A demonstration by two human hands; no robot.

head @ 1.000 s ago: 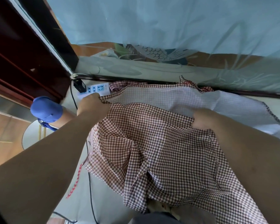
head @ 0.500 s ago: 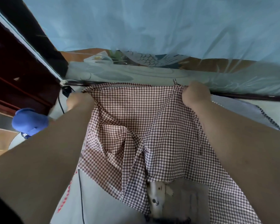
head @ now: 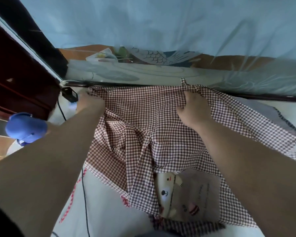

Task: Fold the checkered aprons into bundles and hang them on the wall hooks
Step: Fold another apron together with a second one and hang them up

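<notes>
A brown-and-white checkered apron (head: 154, 120) lies spread over a pale surface in the middle of the head view, folded over on itself with creases near its centre. Its pocket with a cartoon animal print (head: 186, 195) shows at the near edge. My left hand (head: 90, 104) grips the apron's far left corner. My right hand (head: 193, 110) pinches the cloth near the far right corner, where a small fabric loop (head: 184, 82) sticks up. No wall hooks are in view.
A dark wooden rail (head: 246, 97) runs along the far edge, with a plastic-covered fish picture (head: 154, 57) behind it. A blue rounded object (head: 25, 129) sits at the left. A black plug (head: 69, 94) and cable (head: 85, 194) lie left of the apron. Dark wooden furniture (head: 15, 82) stands at the left.
Both hands carried the apron's edge away from me toward the far rail, folding the cloth over itself. The pocket became uncovered at the near edge, and the white power strip is now hidden.
</notes>
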